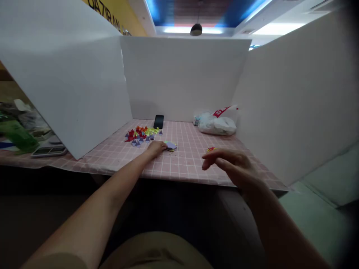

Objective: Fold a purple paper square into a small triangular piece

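Note:
My left hand [156,147] reaches forward across the pink checked tablecloth [185,164] and rests on a small stack of coloured paper squares [171,146], lilac on top; its fingers lie flat on the stack's left edge. My right hand [232,164] hovers above the table's front right part, fingers loosely stretched and apart, holding nothing. A small red and yellow folded piece [211,149] lies just beyond its fingertips. A heap of several folded paper pieces [141,135], red, orange, yellow-green and purple, lies behind my left hand.
White foam boards [185,78] wall the table on three sides. A black phone [158,121] leans at the back wall. A white plastic bag [217,121] lies at the back right. Left of the boards sit a calculator [49,150] and green clutter [17,136].

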### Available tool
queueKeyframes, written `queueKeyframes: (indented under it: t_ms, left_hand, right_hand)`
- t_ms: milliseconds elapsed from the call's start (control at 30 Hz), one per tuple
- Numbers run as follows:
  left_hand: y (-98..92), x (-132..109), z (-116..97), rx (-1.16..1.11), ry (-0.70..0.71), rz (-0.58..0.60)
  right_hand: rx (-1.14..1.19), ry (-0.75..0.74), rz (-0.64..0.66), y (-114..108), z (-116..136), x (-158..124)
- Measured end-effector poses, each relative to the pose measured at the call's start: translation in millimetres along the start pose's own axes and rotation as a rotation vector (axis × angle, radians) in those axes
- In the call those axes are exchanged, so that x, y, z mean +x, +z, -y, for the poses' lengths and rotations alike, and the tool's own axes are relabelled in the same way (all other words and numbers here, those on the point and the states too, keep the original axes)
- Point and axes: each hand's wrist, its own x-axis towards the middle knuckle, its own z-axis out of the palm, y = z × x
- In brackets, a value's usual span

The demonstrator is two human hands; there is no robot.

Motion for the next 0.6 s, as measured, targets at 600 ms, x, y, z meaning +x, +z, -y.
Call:
queueKeyframes:
  t_ms: [600]
  left_hand:
    - [9.5, -136, -81, -0.818, -0.13, -0.274]
  right_hand:
    - [0.378, 0.496, -0.121, 75, -75, 6]
